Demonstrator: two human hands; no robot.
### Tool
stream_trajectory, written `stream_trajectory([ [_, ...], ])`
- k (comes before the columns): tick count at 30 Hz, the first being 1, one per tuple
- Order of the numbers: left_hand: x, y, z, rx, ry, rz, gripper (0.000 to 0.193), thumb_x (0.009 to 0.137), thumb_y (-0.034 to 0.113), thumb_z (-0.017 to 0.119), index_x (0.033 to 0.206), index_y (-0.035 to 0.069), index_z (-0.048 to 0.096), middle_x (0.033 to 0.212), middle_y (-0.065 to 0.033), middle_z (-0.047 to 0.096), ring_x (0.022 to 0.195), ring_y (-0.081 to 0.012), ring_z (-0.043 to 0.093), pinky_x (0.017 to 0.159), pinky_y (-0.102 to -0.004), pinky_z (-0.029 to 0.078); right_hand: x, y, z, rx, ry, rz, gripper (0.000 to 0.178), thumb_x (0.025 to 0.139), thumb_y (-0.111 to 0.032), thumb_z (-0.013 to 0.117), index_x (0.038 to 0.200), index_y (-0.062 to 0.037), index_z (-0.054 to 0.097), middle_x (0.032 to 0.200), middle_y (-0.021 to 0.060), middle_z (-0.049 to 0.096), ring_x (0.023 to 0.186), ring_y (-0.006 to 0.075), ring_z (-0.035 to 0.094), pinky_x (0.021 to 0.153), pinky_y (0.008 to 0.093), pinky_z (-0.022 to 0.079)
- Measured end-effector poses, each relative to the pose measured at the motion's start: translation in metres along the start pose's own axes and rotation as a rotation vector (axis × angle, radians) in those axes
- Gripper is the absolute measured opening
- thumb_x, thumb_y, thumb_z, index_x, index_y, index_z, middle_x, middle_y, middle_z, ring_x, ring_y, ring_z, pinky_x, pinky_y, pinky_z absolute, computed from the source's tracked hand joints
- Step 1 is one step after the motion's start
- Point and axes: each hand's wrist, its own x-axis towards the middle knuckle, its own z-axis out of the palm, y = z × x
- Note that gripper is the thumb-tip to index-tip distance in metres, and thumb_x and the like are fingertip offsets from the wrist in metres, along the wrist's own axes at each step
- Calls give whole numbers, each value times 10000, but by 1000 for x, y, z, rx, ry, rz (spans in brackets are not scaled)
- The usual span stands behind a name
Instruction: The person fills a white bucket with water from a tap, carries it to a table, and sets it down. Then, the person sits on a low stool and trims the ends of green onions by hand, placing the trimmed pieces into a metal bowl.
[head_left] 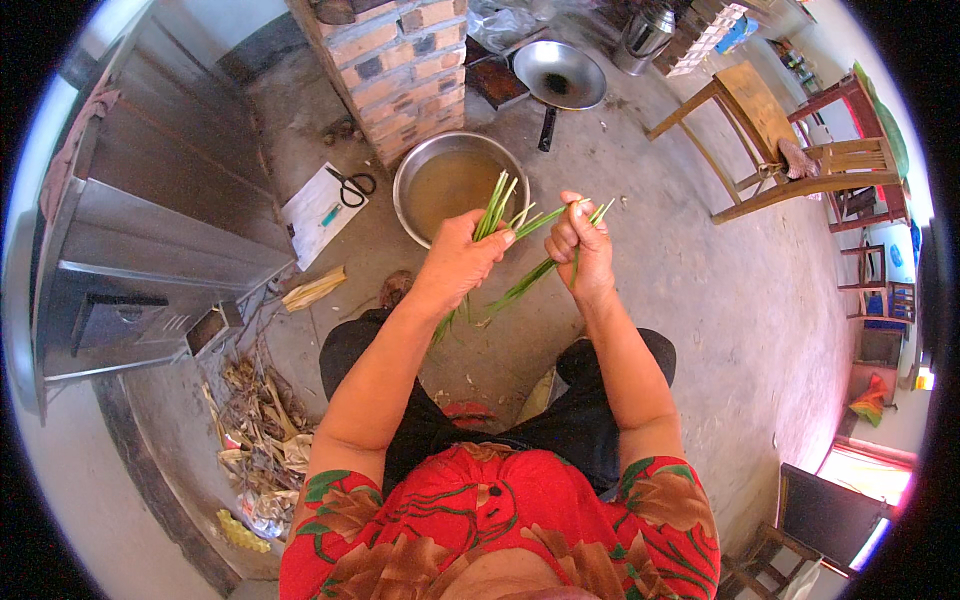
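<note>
Long thin green stalks, which look like chives, are bunched in my left hand, its fingers closed round them. A few more green stalks pass through my right hand, closed in a pinch with the cut-looking pale ends above the fingers. Some strands cross the gap between both hands. Just beyond them a round metal basin stands on the floor with brownish water in it. The stalks' upper ends overlap its near right rim in the picture.
Left of the basin, black-handled scissors lie by a white sheet. A brick pillar rises behind it, with a wok to the right. A metal cabinet, dry husks and a wooden bench stand around.
</note>
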Motion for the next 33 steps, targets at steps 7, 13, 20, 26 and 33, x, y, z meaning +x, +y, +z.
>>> stream_trajectory([
  [7,-4,20,-24,34,4,19,212,817,147,648,944,16,542,637,20,498,447,-38,415,378,-186,336,9,-22,-9,-14,54,-143,185,904,-277,552,977,-107,551,558,-59,269,440,63,223,422,222,225],
  [13,-9,32,-45,3,84,73,197,802,93,657,940,-4,555,650,-10,523,450,-44,403,383,-200,321,13,-37,-18,64,43,-224,193,903,-305,551,940,-116,549,560,-67,286,442,58,229,412,221,212],
  [20,-14,43,-73,-11,169,117,186,803,124,660,918,11,566,652,6,517,463,-38,413,392,-186,328,18,-42,-31,127,59,-267,199,906,-308,542,922,-110,545,563,-59,308,443,62,237,419,226,227],
  [26,-22,51,-94,-19,348,181,190,800,143,665,908,21,569,655,0,519,480,-53,420,416,-202,330,18,-45,-40,212,107,-257,181,926,-278,512,910,-100,541,576,-59,324,453,67,253,423,227,238],
  [33,-20,47,-115,19,593,332,154,828,114,635,924,14,567,667,-1,524,480,-55,424,415,-205,336,19,-47,-46,238,92,-269,188,942,-289,475,906,-109,513,586,-56,345,472,68,275,430,222,252],
])
